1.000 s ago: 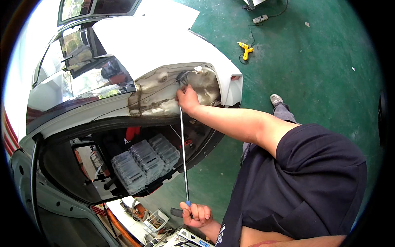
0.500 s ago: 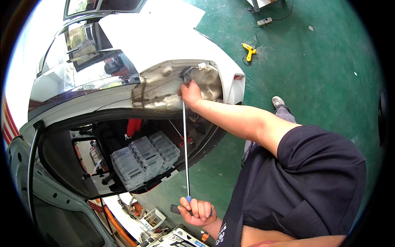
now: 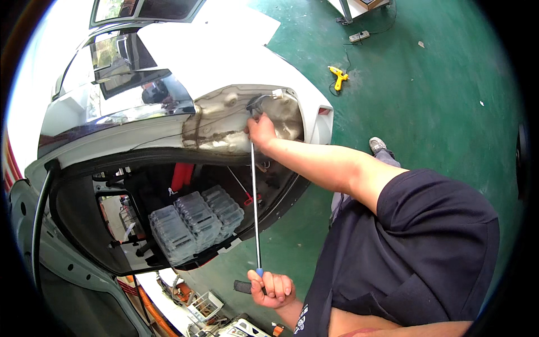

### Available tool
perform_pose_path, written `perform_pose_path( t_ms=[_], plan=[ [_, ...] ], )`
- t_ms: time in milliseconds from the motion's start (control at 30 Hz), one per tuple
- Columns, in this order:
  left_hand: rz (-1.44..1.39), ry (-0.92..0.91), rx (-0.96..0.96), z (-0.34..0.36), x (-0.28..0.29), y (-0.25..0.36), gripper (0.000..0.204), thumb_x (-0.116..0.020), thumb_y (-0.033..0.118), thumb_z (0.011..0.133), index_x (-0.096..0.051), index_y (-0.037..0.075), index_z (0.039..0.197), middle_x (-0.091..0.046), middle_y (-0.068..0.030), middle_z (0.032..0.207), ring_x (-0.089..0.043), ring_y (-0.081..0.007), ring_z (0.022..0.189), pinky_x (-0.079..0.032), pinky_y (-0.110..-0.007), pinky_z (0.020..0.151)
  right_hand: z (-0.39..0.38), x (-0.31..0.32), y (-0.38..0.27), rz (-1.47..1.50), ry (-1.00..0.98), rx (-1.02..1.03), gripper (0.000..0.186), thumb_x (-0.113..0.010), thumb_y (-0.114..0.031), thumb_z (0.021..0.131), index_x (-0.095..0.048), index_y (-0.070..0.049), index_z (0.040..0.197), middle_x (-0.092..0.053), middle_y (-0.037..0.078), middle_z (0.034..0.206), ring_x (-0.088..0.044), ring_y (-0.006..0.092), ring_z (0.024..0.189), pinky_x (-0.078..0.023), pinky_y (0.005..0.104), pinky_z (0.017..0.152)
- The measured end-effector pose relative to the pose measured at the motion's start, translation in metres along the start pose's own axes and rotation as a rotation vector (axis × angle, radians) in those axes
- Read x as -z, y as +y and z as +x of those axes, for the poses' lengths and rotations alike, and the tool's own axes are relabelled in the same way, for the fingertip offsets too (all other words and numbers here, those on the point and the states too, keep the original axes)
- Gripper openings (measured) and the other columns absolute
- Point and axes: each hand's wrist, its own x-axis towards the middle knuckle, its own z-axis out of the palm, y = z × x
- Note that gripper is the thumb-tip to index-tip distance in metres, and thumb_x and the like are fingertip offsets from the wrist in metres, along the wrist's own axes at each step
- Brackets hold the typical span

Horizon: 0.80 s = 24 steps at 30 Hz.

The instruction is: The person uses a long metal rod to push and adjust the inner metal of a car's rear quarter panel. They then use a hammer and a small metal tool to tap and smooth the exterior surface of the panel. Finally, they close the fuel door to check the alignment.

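Note:
My left hand [image 3: 273, 289] is closed around the black cross handle [image 3: 242, 287] of a long socket wrench, low in the picture. Its thin metal shaft [image 3: 255, 208] runs up past the open trunk, with a blue collar [image 3: 259, 272] near the handle. My right hand [image 3: 261, 130] grips the shaft's far end, fingers pinched together, inside the bare metal lamp recess [image 3: 224, 121] of a white car [image 3: 224, 50]. The wrench's tip is hidden by this hand. Just beyond the fingers lie dark wiring [image 3: 256, 102] and a white connector [image 3: 277, 94].
Clear plastic cases [image 3: 196, 216] stand in the trunk, near a red-handled tool [image 3: 248, 197]. The raised tailgate [image 3: 73, 297] and its strut [image 3: 38, 224] are at the left. A yellow glue gun [image 3: 338, 77] and a power strip [image 3: 359, 36] lie on the green floor [image 3: 426, 101].
The view has shifted slightly. Both hands keep their hold on the wrench, and its angle is nearly the same.

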Motion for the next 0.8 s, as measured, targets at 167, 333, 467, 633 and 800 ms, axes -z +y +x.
perform_pose_path(
  t_ms=[167, 333, 467, 633, 800],
  plan=[
    [-0.007, 0.018, -0.01, -0.002, -0.017, -0.018, 0.036, -0.039, 0.043, 0.112, -0.041, 0.011, 0.097, -0.042, -0.0023, 0.062, -0.042, -0.0169, 0.045, -0.045, -0.038, 0.055, 0.003, 0.001, -0.001, 0.024, -0.008, -0.005, 0.027, -0.059, -0.016, 0.095, -0.051, 0.004, 0.111, -0.069, 0.014, 0.08, -0.062, 0.019, 0.063, -0.051, 0.0348, 0.059],
    [-0.034, 0.045, -0.019, 0.002, -0.017, -0.021, 0.039, -0.04, 0.046, 0.112, -0.042, 0.011, 0.094, -0.039, -0.0016, 0.061, -0.039, -0.0148, 0.044, -0.04, -0.034, 0.052, 0.008, 0.002, -0.001, 0.018, -0.003, -0.001, 0.028, -0.059, -0.016, 0.095, -0.05, 0.004, 0.112, -0.068, 0.013, 0.08, -0.061, 0.019, 0.063, -0.05, 0.0346, 0.059],
    [0.012, 0.046, 0.004, 0.004, -0.006, -0.019, 0.038, -0.039, 0.044, 0.113, -0.042, 0.011, 0.095, -0.039, -0.001, 0.061, -0.037, -0.0135, 0.044, -0.039, -0.033, 0.052, 0.01, 0.0, 0.0, 0.05, 0.008, 0.001, 0.031, -0.06, -0.017, 0.095, -0.05, 0.005, 0.114, -0.069, 0.014, 0.081, -0.062, 0.0198, 0.064, -0.051, 0.0356, 0.059],
    [0.063, 0.023, 0.035, 0.0, 0.002, -0.015, 0.035, -0.04, 0.043, 0.112, -0.042, 0.012, 0.097, -0.04, -0.0004, 0.061, -0.039, -0.0142, 0.045, -0.043, -0.037, 0.056, 0.01, 0.008, -0.004, -0.064, -0.014, 0.02, 0.029, -0.06, -0.022, 0.095, -0.059, 0.006, 0.102, -0.07, 0.015, 0.08, -0.065, 0.0226, 0.065, -0.052, 0.0394, 0.059],
    [0.041, -0.191, -0.041, -0.03, -0.012, -0.008, 0.053, -0.059, 0.054, 0.103, -0.045, 0.008, 0.126, -0.053, -0.0084, 0.075, -0.06, -0.0232, 0.059, -0.052, -0.045, 0.07, -0.008, 0.031, -0.018, -0.355, -0.266, -0.082, 0.024, -0.062, -0.023, 0.098, -0.06, 0.001, 0.103, -0.069, 0.012, 0.083, -0.063, 0.0183, 0.065, -0.047, 0.034, 0.052]
  ],
)
